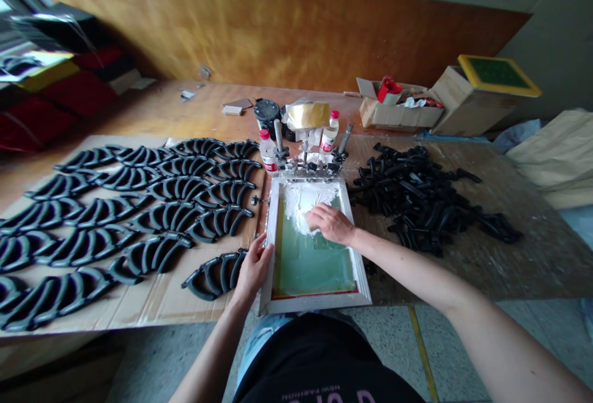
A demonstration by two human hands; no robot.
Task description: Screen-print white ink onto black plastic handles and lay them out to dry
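Observation:
A screen-printing frame with a green mesh lies in front of me, its far end at a metal clamp. White paste is smeared thickly over the far part of the mesh. My right hand is closed at the paste, fingertips pressed together around a small pale piece I cannot make out. At the frame's left edge, my left hand is curled with its thumb against the rim. Just left of that hand lies a group of black curved handles.
Rows of black curved pieces cover the cardboard on the left. A loose heap of black pieces lies on the right. Behind the clamp stand red-capped bottles, a dark tub and a tape roll. Cardboard boxes sit farther back.

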